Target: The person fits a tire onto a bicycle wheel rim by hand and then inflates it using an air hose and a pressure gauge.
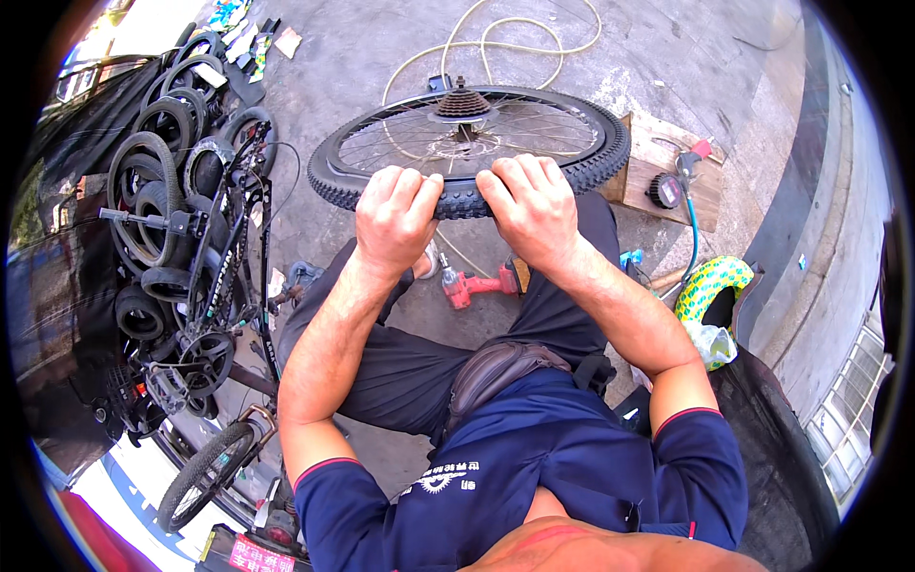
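Note:
A bicycle wheel [381,136] with a knobby black tire [462,204] lies nearly flat in front of me, its stacked cog cassette [463,103] facing up. My left hand [397,212] is closed over the near edge of the tire. Just to its right, my right hand [530,208] grips the same edge, with a short stretch of tread showing between the two. The fingertips of both hands are hidden under or behind the tire. Between my legs, a red cordless impact wrench [477,284] rests on the ground.
Used tires [143,191] are heaped at the left beside a black bicycle frame [224,257]. A pale hose [519,46] loops beyond the wheel. At the right stand a wooden box [658,162], a round gauge [664,191] with a blue hose [693,238], and a tire wrapped in yellow-green [701,286].

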### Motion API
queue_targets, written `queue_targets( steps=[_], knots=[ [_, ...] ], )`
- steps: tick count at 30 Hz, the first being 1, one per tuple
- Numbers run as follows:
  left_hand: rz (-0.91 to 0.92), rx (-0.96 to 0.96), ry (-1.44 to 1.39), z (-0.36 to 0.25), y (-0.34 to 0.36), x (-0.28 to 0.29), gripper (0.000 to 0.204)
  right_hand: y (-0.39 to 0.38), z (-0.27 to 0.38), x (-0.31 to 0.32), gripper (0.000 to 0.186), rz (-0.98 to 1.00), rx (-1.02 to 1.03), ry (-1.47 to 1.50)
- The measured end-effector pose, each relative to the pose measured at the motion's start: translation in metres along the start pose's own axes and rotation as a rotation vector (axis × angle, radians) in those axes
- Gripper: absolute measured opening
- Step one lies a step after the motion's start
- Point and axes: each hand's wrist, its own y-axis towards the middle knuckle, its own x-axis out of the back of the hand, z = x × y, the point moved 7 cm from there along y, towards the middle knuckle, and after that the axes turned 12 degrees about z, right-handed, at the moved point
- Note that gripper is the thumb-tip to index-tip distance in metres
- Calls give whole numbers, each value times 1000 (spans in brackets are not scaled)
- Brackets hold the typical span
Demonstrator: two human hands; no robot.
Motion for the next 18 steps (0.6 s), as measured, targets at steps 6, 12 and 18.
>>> queue_targets(
  steps=[6, 12, 18],
  knots=[
    [-38, 41, -5, 7, 0, 7, 51, 1, -12, 3, 20, -77, 11, 4],
    [-53, 112, -88, 72, -40, 2, 52, -12, -19, 3, 23, -53, -24, 39],
    [-105, 96, -56, 65, -54, -5, 40, -13, -4, -1, 31, 30, -43, -5]
  ],
)
